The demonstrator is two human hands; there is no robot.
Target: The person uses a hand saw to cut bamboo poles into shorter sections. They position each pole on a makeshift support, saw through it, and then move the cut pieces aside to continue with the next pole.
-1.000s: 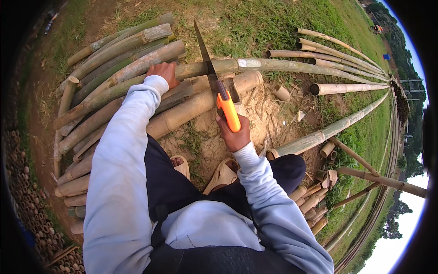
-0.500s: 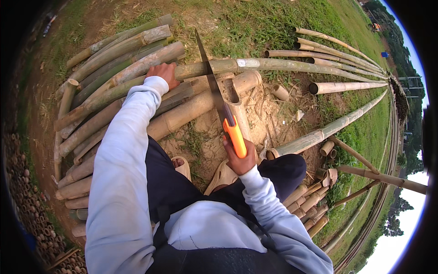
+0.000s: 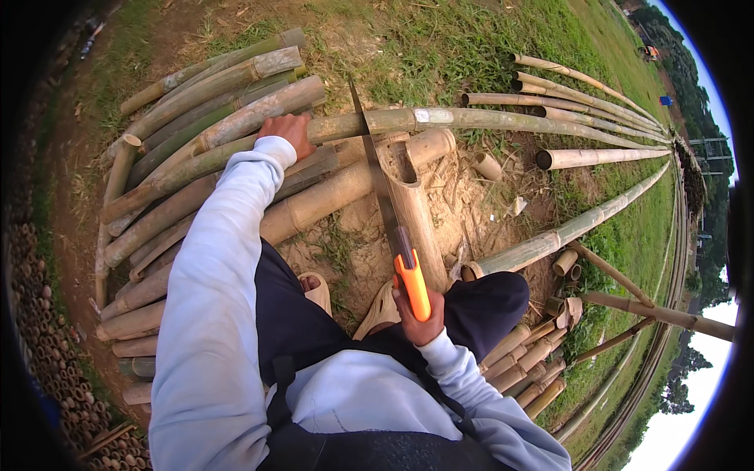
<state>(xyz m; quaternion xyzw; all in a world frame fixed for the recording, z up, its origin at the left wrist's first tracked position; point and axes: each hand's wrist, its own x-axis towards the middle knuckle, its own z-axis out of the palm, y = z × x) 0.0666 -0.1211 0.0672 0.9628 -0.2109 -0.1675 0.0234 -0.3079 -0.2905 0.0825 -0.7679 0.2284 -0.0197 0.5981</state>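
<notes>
My right hand (image 3: 422,320) is closed round the orange handle of a handsaw (image 3: 382,192). The saw's long dark blade points away from me and crosses a long bamboo pole (image 3: 468,118); whether its teeth have cut in, I cannot tell. My left hand (image 3: 289,133) grips the same pole a little left of the blade, its fingers wrapped over the far side. Under the pole, near the blade, stands a notched bamboo post (image 3: 415,208) beside a thick bamboo log (image 3: 326,202) lying crosswise.
Cut bamboo lengths (image 3: 236,118) lie stacked at the left. Several long poles (image 3: 581,159) stretch away over the grass at the right. Shorter bamboo pieces (image 3: 522,357) lie by my right knee, and many cut ends (image 3: 75,392) show at the lower left. Sawdust covers the ground ahead.
My right hand has pulled the saw back toward me, so less of the blade reaches beyond the pole. My left hand still holds the pole in the same place.
</notes>
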